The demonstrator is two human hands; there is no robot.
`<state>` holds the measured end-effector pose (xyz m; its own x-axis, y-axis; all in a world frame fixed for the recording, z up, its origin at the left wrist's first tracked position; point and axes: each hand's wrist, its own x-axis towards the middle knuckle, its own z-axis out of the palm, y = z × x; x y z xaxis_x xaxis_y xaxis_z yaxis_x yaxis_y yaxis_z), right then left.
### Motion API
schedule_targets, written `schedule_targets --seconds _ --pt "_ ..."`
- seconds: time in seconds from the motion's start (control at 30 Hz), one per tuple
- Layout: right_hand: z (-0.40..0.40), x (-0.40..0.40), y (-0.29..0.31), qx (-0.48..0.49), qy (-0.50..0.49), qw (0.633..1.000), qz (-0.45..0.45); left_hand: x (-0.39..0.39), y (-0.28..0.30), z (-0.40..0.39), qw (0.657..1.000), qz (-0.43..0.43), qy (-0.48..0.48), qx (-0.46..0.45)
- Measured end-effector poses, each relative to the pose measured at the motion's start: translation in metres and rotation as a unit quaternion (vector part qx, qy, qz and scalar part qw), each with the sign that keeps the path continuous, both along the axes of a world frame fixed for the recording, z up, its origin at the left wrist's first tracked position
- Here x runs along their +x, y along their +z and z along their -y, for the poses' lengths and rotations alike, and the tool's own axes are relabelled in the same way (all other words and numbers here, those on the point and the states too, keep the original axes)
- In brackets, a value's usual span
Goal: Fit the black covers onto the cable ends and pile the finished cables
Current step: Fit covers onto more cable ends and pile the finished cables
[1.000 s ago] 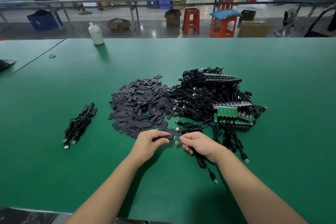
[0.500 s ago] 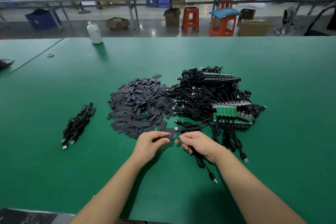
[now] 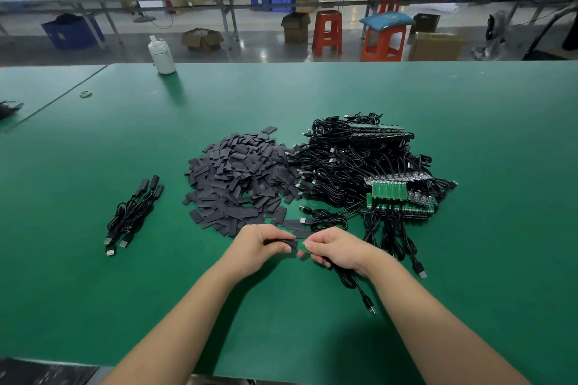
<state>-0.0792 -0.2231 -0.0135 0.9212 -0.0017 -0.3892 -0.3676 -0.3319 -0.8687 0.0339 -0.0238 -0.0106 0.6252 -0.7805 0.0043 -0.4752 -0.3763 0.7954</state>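
Both hands met low in the middle of the green surface (image 3: pixel 93 306). The left hand (image 3: pixel 259 247) had its grip clenched around a black cover (image 3: pixel 286 243), pinched between thumb and fingers, its open end pointing toward three o'clock. The right hand (image 3: pixel 339 248) was grasping a cable (image 3: pixel 353 283) by its green board end (image 3: pixel 301 246), fingers curled round it, and that green tip sat right at the mouth of the cover, touching or just about; how far in, I could not tell. The cable's black lead trailed away toward five o'clock, ending in a plug lying on the surface.

At twelve o'clock from the hands lay the heap of loose covers (image 3: pixel 237 178), and just beside it, toward one o'clock, the tangled mound of unfinished cables (image 3: pixel 350 166) with rows of green boards along its near edge. Out at nine o'clock, well apart from everything else, sat the small pile of finished cables (image 3: pixel 133 216), covers on. A white bottle (image 3: pixel 162 56) stood at the far edge, around eleven o'clock.
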Motion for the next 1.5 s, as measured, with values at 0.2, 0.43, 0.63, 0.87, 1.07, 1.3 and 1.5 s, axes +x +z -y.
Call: schedule_targets --seconds 0.2,0.43,0.63,0.87,1.07,1.3,1.5 --pt "0.004 0.004 -0.001 -0.026 0.017 1.000 0.000 0.003 0.007 -0.002 0.999 0.016 -0.037 0.034" --pt "0.003 0.001 -0.002 0.026 -0.022 0.999 0.019 -0.008 0.006 0.009 1.000 -0.004 -0.023 -0.001" --pt "-0.002 -0.003 0.000 0.060 -0.033 0.998 0.018 -0.012 0.007 0.012 0.989 0.125 -0.072 0.027" --pt "-0.004 -0.002 0.006 0.053 -0.053 0.997 0.008 -0.009 0.005 0.009 0.963 0.255 -0.084 0.025" --pt "-0.004 -0.003 0.003 -0.014 -0.031 0.999 0.019 -0.009 0.002 0.003 0.967 0.247 -0.056 0.006" --pt "-0.007 -0.005 -0.001 -0.024 -0.051 0.998 0.022 -0.012 -0.001 0.005 0.963 0.252 -0.092 0.016" --pt "-0.009 -0.007 0.002 -0.020 -0.060 0.998 0.030 -0.016 -0.004 0.005 0.976 0.211 -0.050 -0.029"
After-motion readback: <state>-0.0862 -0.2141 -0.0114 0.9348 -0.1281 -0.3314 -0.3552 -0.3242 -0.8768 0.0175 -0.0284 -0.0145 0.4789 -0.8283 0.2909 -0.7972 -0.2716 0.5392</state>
